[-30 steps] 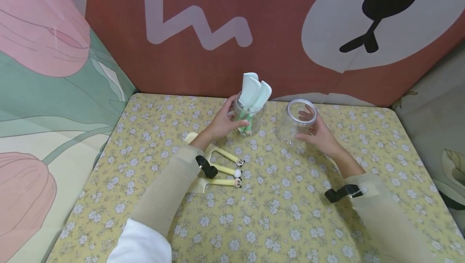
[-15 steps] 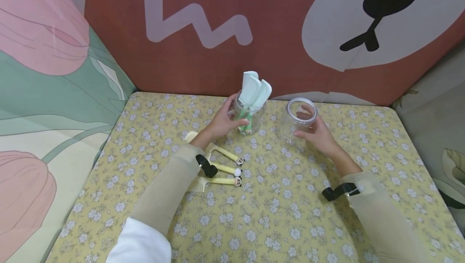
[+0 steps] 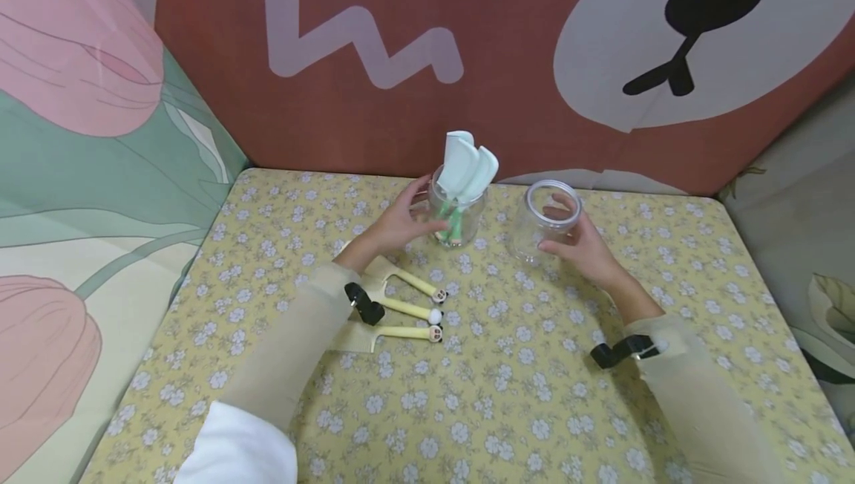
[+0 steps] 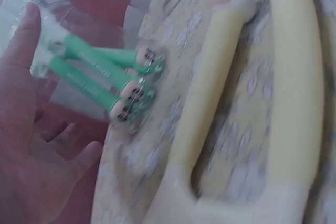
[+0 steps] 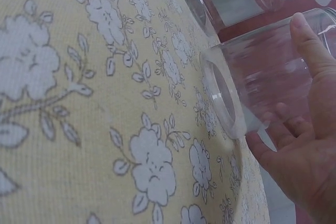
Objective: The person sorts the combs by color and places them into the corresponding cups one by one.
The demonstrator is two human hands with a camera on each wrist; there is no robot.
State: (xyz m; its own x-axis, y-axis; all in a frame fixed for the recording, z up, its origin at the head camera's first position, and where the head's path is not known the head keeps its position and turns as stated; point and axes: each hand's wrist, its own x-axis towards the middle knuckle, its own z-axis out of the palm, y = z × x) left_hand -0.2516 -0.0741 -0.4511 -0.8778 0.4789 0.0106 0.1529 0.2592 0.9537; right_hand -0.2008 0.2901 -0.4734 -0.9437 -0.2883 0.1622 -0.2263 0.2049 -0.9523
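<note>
On the left, a clear jar (image 3: 473,226) holds three green-handled pieces (image 4: 86,74) with broad pale-mint heads (image 3: 461,168), handle ends down. My left hand (image 3: 401,226) is beside this jar, its fingers spread and its thumb straight across the near side; the left wrist view shows the open palm (image 4: 26,145) apart from the handles. To the right, a second clear jar (image 5: 262,72) with nothing inside stands on the cloth, slightly tilted in view. My right hand (image 3: 591,246) holds it from its right side, thumb in front and fingers behind.
Three yellow-handled combs (image 3: 409,332) with animal-face ends lie in front of the left jar, partly under my left forearm. A yellow floral cloth (image 3: 467,410) covers the table. A brown printed backdrop (image 3: 374,128) rises right behind the jars.
My left hand has loosened from the left jar and drawn slightly left, its forearm moving with it. My right hand and its jar have stayed nearly still.
</note>
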